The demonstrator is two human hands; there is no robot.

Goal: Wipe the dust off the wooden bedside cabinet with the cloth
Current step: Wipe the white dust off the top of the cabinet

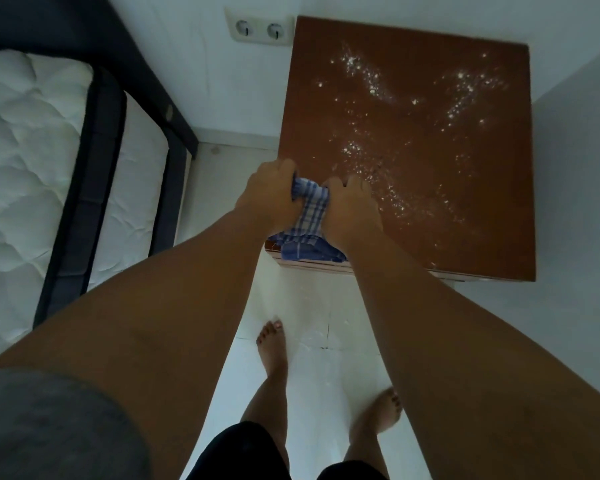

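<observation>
The wooden bedside cabinet [465, 209] stands against the wall, its brown top seen from above. White dust [368, 77] lies scattered over the top in several patches, from the back to the near middle. A blue and white checked cloth [310, 216] sits bunched at the cabinet's near left corner, its lower part hanging over the front edge. My left hand [271, 192] grips the cloth's left side with curled fingers. My right hand [352, 209] grips its right side. Both hands are close together over that corner.
A bed with a white quilted mattress [25, 161] and a dark frame [97, 174] fills the left. A double wall socket [260, 29] sits behind the cabinet's left back corner. My bare feet [274, 344] stand on the white tiled floor [312, 306] before the cabinet.
</observation>
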